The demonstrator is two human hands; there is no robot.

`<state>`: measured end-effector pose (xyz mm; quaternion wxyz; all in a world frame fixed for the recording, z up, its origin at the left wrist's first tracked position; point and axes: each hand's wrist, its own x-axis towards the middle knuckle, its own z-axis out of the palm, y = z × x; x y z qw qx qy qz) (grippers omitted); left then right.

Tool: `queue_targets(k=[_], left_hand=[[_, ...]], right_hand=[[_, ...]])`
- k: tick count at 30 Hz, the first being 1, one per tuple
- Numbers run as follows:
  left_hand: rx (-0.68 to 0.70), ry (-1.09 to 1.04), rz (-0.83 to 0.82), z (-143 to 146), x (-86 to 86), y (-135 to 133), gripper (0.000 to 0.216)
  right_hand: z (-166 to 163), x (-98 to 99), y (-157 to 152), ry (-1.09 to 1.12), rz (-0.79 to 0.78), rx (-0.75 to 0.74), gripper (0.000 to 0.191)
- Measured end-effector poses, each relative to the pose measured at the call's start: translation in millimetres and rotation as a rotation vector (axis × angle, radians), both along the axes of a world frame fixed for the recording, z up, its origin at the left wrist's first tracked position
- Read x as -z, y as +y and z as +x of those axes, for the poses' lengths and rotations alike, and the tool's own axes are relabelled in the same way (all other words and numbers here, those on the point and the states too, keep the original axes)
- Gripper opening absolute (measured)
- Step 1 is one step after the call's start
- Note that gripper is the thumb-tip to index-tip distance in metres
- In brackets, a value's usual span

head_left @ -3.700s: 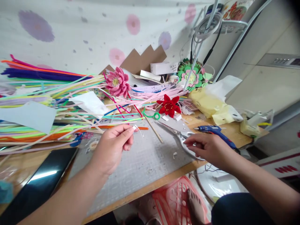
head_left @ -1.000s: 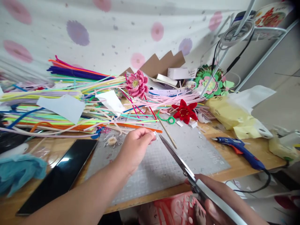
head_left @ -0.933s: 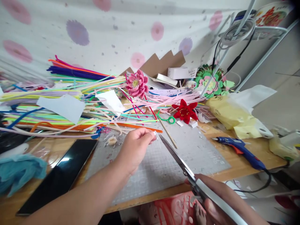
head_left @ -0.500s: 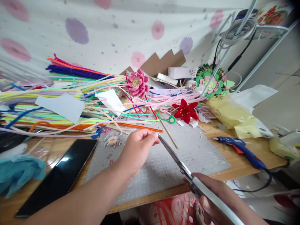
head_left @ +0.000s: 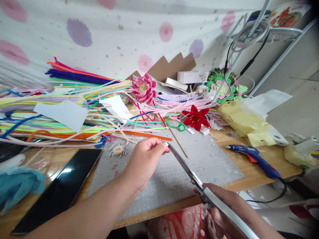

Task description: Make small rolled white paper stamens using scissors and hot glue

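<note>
My left hand [head_left: 144,161] hovers over the grey cutting mat [head_left: 174,169], its thumb and fingers pinched on a tiny white piece [head_left: 164,144]. My right hand [head_left: 231,215] sits at the lower right, closed round the handles of metal scissors [head_left: 189,172]. The blades are together and their tips touch the white piece at my left fingertips. A loose heap of coloured pipe cleaners [head_left: 62,109] lies behind my left hand.
A black phone [head_left: 59,189] lies left of the mat. A blue glue gun [head_left: 251,157] rests at right by yellow bags [head_left: 244,122]. A red flower [head_left: 196,118], a pink flower [head_left: 144,88], cardboard, a lamp stand and a red basket [head_left: 186,222] under the table edge.
3.7 s ago my right hand was at the scissors lying on the table; now it holds them at the white piece. In the last second the scissor tips crept slightly closer.
</note>
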<state>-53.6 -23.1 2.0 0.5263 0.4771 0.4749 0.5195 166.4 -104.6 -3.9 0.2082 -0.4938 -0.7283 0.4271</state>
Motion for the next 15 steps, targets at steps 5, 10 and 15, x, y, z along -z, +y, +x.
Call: queue_targets(k=[5,10,15], left_hand=[[0.013,-0.033,-0.003,-0.3,-0.5,-0.6,0.014],[0.074,-0.220,-0.030,-2.7,-4.1,-0.8,0.014],[0.186,-0.417,-0.058,-4.6,-7.5,2.8,0.013]], right_hand=[[-3.7,-4.6,1.1,0.013,-0.049,-0.005,0.052],[-1.0,-7.1,0.2,0.036,-0.091,-0.008,0.055],[2.3,-9.5,-1.0,0.105,-0.199,0.043,0.055]])
